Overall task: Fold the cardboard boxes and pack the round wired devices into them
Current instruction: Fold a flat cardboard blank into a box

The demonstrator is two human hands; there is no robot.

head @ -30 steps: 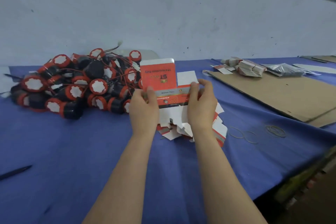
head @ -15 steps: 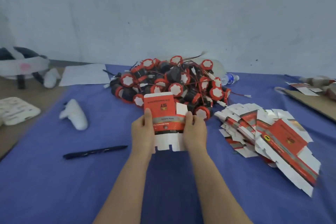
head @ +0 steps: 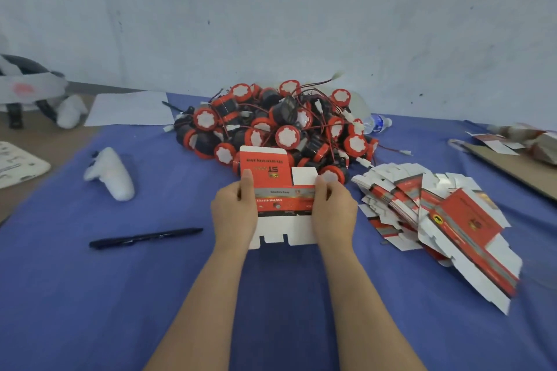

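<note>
A flat red and white cardboard box blank (head: 278, 199) is held upright over the blue table. My left hand (head: 233, 214) grips its left edge, thumb on the printed face. My right hand (head: 333, 212) grips its right edge the same way. Its white bottom flaps hang between my wrists. Behind it lies a heap of round black and red wired devices (head: 277, 126) with white caps and red wires. A fanned stack of flat box blanks (head: 437, 214) lies to the right.
A black pen (head: 144, 238) and a white controller (head: 113, 173) lie on the blue cloth (head: 90, 295) at left. A white sheet (head: 129, 108) and headset (head: 27, 84) sit far left. A water bottle (head: 375, 123) lies behind the heap; brown cardboard (head: 512, 166) at right.
The view has swung left from the cardboard sheet side. My hands have carried the box blank from above the stack to the table's middle, in front of the heap.
</note>
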